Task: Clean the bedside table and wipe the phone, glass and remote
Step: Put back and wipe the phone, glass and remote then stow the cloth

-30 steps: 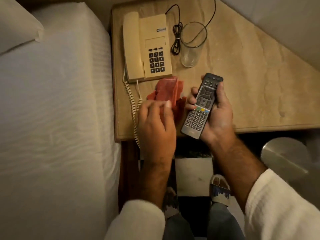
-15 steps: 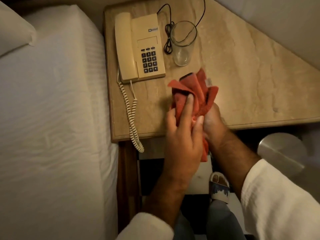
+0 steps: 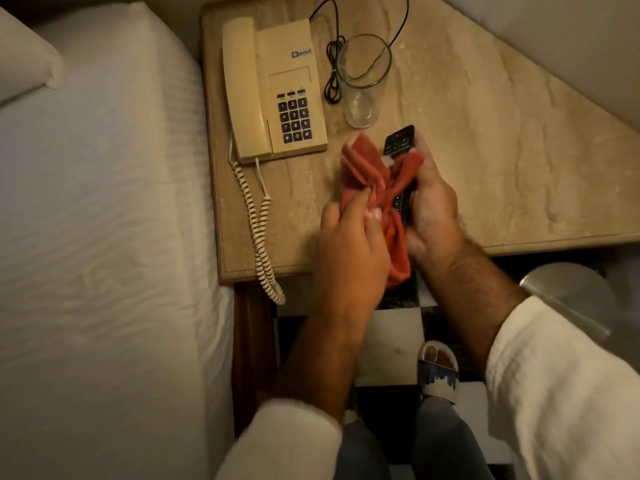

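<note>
Head view: a second ago I see the remote (image 3: 398, 142) bare in the right hand (image 3: 431, 206) and the red cloth (image 3: 367, 174) on the bedside table (image 3: 485, 150). Now the left hand (image 3: 349, 244), closed on the cloth, drags it down the remote at frame centre; the right hand grips the body. I judge remote wiping underway. Phone (image 3: 277, 91) and glass (image 3: 362, 81) stand in the upper centre of the frame.

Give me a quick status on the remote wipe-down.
Right hand gripping remote. Left hand rubbing red cloth over it. Glass and phone stand close behind; nothing in the way.
</note>
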Motion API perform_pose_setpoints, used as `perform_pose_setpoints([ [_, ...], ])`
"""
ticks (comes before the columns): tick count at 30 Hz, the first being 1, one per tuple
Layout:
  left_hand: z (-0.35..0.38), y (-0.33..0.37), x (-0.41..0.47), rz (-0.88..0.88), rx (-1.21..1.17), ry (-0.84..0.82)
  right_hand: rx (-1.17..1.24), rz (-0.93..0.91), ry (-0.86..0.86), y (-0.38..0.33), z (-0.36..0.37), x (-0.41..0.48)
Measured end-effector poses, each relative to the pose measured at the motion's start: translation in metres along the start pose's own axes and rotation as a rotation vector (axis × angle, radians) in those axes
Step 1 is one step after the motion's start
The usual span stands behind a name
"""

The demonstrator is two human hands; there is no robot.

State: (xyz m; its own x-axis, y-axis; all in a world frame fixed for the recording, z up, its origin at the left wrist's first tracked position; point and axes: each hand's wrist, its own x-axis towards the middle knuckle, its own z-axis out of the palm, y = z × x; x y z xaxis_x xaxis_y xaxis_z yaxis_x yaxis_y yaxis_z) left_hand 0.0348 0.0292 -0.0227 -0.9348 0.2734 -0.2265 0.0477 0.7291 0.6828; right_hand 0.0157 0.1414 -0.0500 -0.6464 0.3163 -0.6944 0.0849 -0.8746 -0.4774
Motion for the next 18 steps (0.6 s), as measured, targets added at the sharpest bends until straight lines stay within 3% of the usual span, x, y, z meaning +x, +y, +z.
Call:
perform_pose_setpoints([
  [4,-0.007,-0.006,-0.045,0.046,-0.075,-0.033,-0.026,-0.001,0.014,0.0,-0.001,0.003],
  [10,0.003,0.009,0.044,0.031,0.09,0.11,-0.132,0.139,-0.012,0.034,0.001,-0.036],
  [13,0.006,0.01,0.08,-0.017,0.158,0.043,-0.097,0.108,-0.037,0.038,0.004,-0.037],
  [18,-0.006,0.0,0.038,0.001,-0.039,-0.082,-0.074,0.002,0.061,0.008,0.001,-0.003],
])
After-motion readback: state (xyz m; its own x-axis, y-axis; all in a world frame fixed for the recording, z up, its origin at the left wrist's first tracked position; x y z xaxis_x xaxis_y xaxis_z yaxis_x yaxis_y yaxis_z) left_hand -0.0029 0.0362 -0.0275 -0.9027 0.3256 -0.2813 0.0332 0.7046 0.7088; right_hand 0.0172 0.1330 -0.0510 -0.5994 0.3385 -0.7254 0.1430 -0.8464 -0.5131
